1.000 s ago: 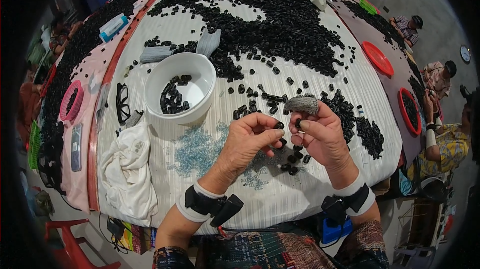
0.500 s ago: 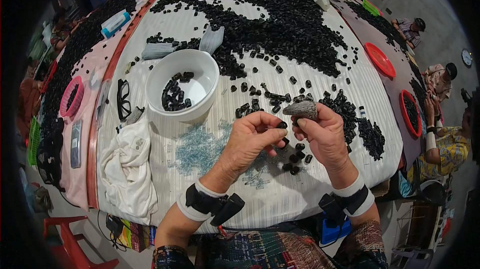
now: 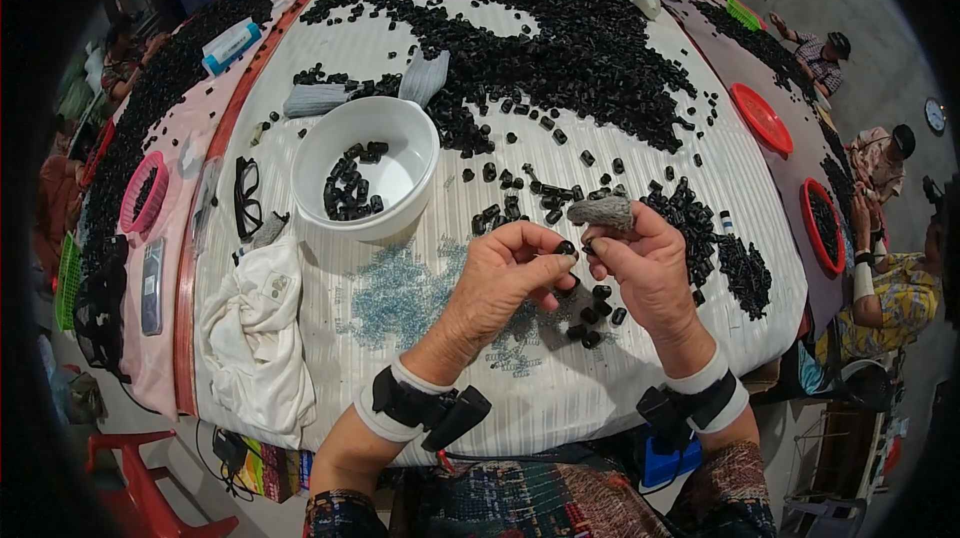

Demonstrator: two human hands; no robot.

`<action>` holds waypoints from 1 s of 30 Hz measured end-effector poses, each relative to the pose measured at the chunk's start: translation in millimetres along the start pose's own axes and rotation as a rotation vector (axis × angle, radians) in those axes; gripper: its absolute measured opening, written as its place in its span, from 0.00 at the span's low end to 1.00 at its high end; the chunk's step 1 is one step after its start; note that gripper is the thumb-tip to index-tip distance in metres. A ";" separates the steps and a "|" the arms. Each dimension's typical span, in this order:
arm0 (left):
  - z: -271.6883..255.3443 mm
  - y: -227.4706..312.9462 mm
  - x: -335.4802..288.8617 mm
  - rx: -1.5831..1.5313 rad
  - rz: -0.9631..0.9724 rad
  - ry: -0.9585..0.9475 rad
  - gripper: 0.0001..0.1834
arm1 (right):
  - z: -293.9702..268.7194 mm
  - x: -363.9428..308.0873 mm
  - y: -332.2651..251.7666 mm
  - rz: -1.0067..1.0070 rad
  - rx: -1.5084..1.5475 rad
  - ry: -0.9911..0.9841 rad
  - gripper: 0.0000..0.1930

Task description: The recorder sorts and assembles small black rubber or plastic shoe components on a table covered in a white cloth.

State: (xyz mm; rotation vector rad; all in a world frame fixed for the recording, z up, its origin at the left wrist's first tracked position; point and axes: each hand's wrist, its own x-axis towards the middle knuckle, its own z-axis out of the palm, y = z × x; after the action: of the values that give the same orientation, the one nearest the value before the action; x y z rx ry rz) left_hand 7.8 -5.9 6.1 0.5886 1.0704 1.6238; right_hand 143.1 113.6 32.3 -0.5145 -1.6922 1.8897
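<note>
The left hand (image 3: 505,276) pinches a small, smooth black piece (image 3: 566,248) between thumb and index finger; the right hand (image 3: 645,273), its index finger covered with a rough grey sleeve (image 3: 602,212), pinches a second piece (image 3: 589,246) just beside it. Fingers hide most of both, so I cannot tell their long axes. Left lie thin bluish coils (image 3: 395,295); farther, a round white bowl (image 3: 410,166); far, a heap of short black cylinders (image 3: 570,63).

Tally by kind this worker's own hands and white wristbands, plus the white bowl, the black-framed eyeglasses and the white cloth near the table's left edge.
Left hand and right hand: 2
White wristbands: 2
White bowl: 1
Black-framed eyeglasses: 1
White cloth: 1
Total: 7
</note>
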 end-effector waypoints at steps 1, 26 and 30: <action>-0.1 -0.8 0.5 -0.032 0.008 0.005 0.09 | 0.9 -0.7 -0.8 -0.001 0.000 0.000 0.12; -7.1 -7.1 4.2 -0.172 0.073 -0.026 0.10 | 17.3 -6.5 -0.6 -0.596 -0.797 -0.020 0.11; -6.0 -6.2 2.7 -0.176 0.069 -0.069 0.09 | 12.9 -7.4 0.2 -0.601 -0.818 0.016 0.11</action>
State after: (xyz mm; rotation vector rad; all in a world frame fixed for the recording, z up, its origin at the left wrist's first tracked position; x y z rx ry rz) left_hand 5.1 -5.2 -2.5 0.5652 0.8554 1.7246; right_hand 141.0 98.9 33.2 -0.2526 -2.2504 0.7368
